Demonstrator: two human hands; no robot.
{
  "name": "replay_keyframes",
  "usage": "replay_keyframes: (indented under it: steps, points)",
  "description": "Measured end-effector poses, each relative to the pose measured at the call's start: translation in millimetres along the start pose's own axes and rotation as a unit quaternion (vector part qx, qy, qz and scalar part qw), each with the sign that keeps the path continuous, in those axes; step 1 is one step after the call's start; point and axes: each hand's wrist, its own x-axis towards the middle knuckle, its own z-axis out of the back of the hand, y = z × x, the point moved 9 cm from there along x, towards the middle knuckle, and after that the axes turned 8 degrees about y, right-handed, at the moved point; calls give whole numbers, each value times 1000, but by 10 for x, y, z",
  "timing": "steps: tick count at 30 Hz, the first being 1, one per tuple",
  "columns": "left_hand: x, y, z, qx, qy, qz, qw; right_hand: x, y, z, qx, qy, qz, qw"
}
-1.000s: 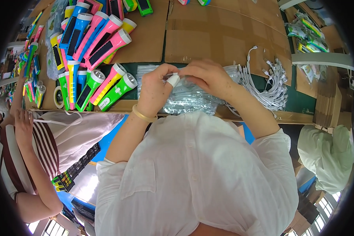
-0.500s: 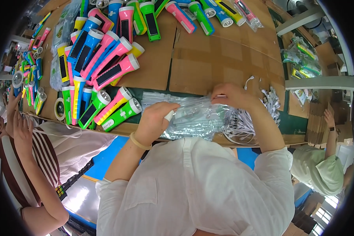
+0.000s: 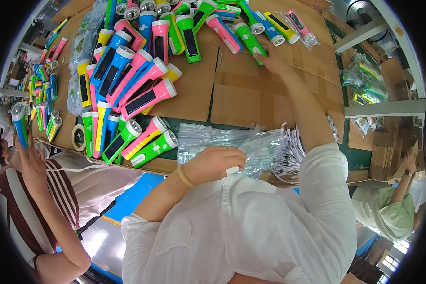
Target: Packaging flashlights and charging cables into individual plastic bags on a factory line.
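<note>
My right hand [image 3: 275, 57] is stretched out to the far side of the table, its fingers closed around the tail end of a green flashlight [image 3: 245, 36] with a white head. Close to my body, my left hand [image 3: 215, 163] is curled at the near edge of the clear plastic bags [image 3: 208, 135], pinching a clear plastic bag [image 3: 256, 154]. Something white wraps one of its fingertips. Right of the bags lies a bundle of white cables [image 3: 291, 156]. A heap of pink, blue, green and yellow flashlights [image 3: 144, 102] covers the table's left part.
A roll of tape [image 3: 78, 137] sits by the front left edge. Bagged flashlights [image 3: 364, 78] lie beyond a grey metal bar [image 3: 386, 109] at right. A co-worker's hand [image 3: 33, 165] at left is near an upright blue flashlight [image 3: 20, 120]; another person [image 3: 388, 208] stands at right beside stacked cardboard [image 3: 383, 154].
My right hand has left the plastic bags and reached far forward to the green flashlight. My left hand has shifted right and nearer my body. The whole view has moved slightly.
</note>
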Motion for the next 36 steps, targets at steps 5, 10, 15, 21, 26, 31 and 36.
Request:
replay_keyframes:
  steps: [5,10,15,21,26,31,36]
  points:
    - [-134,178,49,-26,-31,72,997,-1333,-120,54,299,227,-228,898]
    - [-195,207,104,11,-55,93,994,-1590,27,299,-3,110,-23,994]
    - [-102,20,109,48,-63,50,996,-1467,688,330,-177,110,-17,978]
    - [-108,-61,66,18,-79,20,996,-1482,631,335,-165,129,10,978]
    - [-103,-40,54,26,-95,12,995,-2115,1244,464,472,160,4,867]
    - [-18,-104,46,14,-111,-8,994,-2574,1614,177,281,267,51,920]
    - [-173,-35,44,8,-150,2,989,-2646,1643,277,-29,387,33,921]
